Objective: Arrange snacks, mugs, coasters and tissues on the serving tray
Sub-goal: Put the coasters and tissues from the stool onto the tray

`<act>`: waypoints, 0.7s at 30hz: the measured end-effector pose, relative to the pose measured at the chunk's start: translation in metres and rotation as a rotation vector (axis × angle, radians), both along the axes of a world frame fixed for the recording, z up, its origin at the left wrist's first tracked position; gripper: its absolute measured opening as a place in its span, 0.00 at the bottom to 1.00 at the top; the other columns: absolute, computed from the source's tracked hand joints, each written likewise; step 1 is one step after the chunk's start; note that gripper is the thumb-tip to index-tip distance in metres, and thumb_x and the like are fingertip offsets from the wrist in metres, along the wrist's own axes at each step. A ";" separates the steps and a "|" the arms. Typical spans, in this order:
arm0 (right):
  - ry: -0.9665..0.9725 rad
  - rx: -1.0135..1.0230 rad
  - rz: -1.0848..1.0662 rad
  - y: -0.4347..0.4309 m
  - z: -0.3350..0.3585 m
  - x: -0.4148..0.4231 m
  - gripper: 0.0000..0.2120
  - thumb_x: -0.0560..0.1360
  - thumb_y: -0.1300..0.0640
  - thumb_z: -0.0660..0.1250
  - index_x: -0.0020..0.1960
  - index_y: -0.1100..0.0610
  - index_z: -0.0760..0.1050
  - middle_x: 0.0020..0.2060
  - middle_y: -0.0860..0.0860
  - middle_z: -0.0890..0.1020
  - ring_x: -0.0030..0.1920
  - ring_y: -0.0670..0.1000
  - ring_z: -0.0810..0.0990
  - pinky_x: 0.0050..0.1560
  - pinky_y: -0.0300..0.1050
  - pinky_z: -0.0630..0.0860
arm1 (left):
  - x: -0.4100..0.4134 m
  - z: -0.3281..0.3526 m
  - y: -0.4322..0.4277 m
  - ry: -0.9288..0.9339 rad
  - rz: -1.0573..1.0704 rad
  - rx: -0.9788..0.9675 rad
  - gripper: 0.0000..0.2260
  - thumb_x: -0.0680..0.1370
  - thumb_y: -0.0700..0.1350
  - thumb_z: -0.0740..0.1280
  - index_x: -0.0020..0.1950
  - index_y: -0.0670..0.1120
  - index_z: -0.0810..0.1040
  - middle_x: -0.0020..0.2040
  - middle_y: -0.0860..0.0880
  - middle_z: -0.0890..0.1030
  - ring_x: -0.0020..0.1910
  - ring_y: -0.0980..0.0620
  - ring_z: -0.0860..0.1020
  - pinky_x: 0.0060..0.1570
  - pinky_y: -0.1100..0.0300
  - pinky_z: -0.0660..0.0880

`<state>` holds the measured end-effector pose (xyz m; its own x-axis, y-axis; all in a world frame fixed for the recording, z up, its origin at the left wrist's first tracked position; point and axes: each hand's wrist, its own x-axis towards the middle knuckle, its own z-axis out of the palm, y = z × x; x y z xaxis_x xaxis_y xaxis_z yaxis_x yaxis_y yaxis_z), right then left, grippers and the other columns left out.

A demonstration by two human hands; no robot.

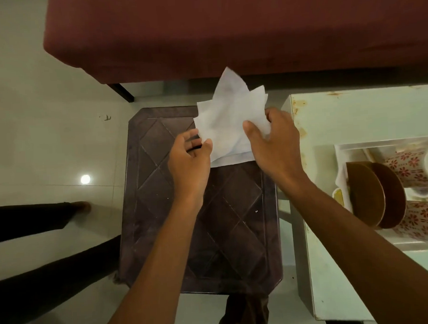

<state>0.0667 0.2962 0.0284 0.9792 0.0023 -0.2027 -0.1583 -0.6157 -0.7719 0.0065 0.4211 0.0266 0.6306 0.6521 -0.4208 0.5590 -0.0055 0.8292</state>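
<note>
Grip: left hand (190,160) pinches the left edge of the white paper tissues (230,116) between thumb and fingers; right hand (276,143) grips their right side.
Tissues: held over the far end of a dark brown plastic table (161,214) with diamond ridges.
Tray: white serving tray (356,145) on a white side table (329,116), to the right.
In tray: round brown coasters (366,196) standing on edge, red-flowered mugs (406,169) beside them.
</note>
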 end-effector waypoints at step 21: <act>0.076 0.030 0.043 -0.105 0.061 -0.057 0.20 0.79 0.48 0.60 0.69 0.51 0.66 0.57 0.41 0.74 0.45 0.34 0.72 0.46 0.18 0.67 | -0.034 0.024 -0.082 -0.099 -0.033 -0.441 0.08 0.77 0.42 0.72 0.53 0.52 0.84 0.51 0.54 0.88 0.53 0.53 0.85 0.51 0.52 0.83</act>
<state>0.0102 0.1913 0.0894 0.9600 0.0512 -0.2753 -0.1908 -0.6002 -0.7768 -0.0271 0.3393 0.0510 0.6995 0.4028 -0.5903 0.4822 0.3436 0.8059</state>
